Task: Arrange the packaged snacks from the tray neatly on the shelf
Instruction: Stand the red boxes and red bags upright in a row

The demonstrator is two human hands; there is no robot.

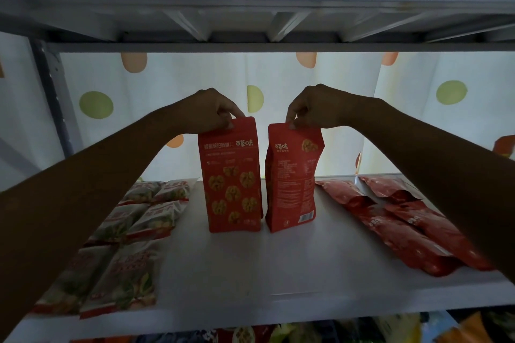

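Now left hand [207, 110] pinches shelf's [250, 264] left pouch [231, 181] (right hand [315, 107], right pouch [292, 184]).

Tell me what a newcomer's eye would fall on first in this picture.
Mid-shelf, two tall red snack bags stand upright side by side. The left bag, showing walnut pictures, is pinched at its top by the left hand; the right bag, showing its printed back, by the right hand. Pale packets lie flat at the shelf's left, red packets at its right.
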